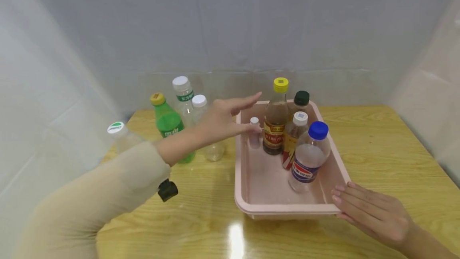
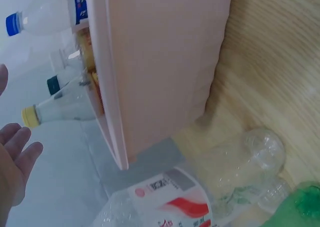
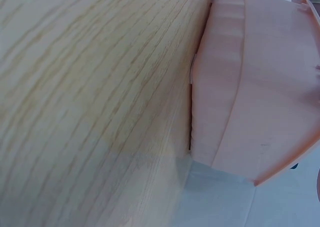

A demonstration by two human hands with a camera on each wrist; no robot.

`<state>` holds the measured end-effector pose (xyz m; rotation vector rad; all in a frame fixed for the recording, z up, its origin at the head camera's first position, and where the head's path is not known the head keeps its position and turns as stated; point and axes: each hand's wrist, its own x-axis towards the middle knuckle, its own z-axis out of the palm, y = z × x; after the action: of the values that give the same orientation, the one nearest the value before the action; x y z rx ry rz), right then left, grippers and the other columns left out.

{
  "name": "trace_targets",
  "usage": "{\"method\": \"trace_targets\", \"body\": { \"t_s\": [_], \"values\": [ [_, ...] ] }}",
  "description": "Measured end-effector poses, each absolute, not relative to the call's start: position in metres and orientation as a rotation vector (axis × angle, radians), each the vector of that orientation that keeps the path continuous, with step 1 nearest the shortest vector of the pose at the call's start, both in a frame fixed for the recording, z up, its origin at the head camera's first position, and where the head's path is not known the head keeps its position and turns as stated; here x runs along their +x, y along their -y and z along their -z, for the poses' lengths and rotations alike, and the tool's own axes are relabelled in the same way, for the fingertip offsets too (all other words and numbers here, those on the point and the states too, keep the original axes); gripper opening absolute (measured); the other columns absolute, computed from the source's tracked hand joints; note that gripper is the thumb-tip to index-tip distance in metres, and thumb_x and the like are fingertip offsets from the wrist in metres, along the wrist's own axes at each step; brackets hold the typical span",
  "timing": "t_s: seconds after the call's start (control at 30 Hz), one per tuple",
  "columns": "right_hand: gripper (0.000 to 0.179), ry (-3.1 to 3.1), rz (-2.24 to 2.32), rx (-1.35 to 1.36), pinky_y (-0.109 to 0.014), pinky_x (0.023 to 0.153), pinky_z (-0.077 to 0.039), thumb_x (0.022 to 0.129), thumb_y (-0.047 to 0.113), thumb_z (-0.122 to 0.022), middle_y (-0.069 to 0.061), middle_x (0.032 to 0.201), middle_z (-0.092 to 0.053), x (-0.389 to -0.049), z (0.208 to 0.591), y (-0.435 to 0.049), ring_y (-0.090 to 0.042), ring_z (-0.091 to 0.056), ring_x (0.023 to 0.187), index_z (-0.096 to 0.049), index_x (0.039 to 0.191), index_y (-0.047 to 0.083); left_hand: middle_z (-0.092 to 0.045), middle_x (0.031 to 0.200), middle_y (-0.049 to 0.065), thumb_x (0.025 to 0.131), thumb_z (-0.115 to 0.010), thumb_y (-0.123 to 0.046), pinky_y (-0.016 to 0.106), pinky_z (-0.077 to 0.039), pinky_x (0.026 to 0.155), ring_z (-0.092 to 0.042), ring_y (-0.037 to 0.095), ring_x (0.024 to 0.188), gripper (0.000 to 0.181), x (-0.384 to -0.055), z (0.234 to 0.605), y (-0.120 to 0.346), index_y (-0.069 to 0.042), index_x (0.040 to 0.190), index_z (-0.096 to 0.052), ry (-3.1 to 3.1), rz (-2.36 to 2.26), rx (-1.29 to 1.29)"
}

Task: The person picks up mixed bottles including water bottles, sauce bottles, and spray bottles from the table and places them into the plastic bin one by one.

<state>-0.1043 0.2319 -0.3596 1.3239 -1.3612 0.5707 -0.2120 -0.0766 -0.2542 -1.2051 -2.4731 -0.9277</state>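
My left hand [image 1: 230,117] reaches over the left rim of a pink plastic basin [image 1: 248,205], thumb and fingers spread apart and nothing held. Just below its thumb a small bottle with a white cap [image 1: 254,141] stands inside the basin. Beside that are a yellow-capped sauce bottle [image 1: 274,137], a dark-green-capped bottle [image 1: 302,98], a white-capped bottle [image 1: 290,149] and a blue-capped clear bottle [image 1: 305,171]. At the basin's front right corner, my right hand [image 1: 377,213] rests its straight fingers against the rim. In the left wrist view, the left fingers [image 2: 29,157] appear near the yellow cap.
Left of the basin, partly behind my left arm, stand a green bottle [image 1: 169,120], a tall clear bottle [image 1: 184,99], another white-capped clear bottle [image 1: 215,153] and one with a green-marked cap [image 1: 123,137]. The wooden table [image 1: 194,219] meets a pale sheet [image 1: 230,31] behind.
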Motion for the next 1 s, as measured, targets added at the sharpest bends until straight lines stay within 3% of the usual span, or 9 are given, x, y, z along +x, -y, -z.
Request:
{"method": "trace_targets", "body": {
  "t_s": [0.37, 0.8, 1.0],
  "values": [
    [0.020, 1.351, -0.578, 1.313, -0.030, 0.091, -0.053, 0.091, 0.012, -0.064, -0.019, 0.093, -0.072, -0.105, 0.360, -0.230, -0.024, -0.069, 0.095, -0.072, 0.096, -0.005, -0.057, 0.130, 0.010, 0.070, -0.084, -0.023, 0.032, -0.052, 0.092, -0.062, 0.024, 0.112, 0.076, -0.219, 0.244, 0.106, -0.008, 0.136, -0.050, 2.432, 0.877, -1.042],
    [0.021, 1.363, -0.579, 1.310, -0.030, 0.092, -0.052, 0.091, 0.013, -0.064, -0.018, 0.094, -0.072, -0.104, 0.358, -0.229, -0.024, -0.069, 0.097, -0.072, 0.097, -0.005, -0.052, 0.136, 0.007, 0.077, -0.079, -0.016, 0.033, -0.048, 0.098, -0.053, 0.020, 0.123, 0.070, -0.228, 0.239, 0.133, -0.012, 0.139, -0.047, 2.409, 1.103, -0.859],
    [0.020, 1.362, -0.579, 1.305, -0.030, 0.092, -0.052, 0.091, 0.013, -0.064, -0.018, 0.093, -0.072, -0.104, 0.358, -0.229, -0.023, -0.069, 0.096, -0.073, 0.096, -0.004, -0.054, 0.135, 0.005, 0.077, -0.078, -0.022, 0.034, -0.048, 0.098, -0.053, 0.018, 0.123, 0.067, -0.235, 0.237, 0.142, -0.018, 0.137, -0.049, 2.440, 1.107, -0.746]
  ]
}}
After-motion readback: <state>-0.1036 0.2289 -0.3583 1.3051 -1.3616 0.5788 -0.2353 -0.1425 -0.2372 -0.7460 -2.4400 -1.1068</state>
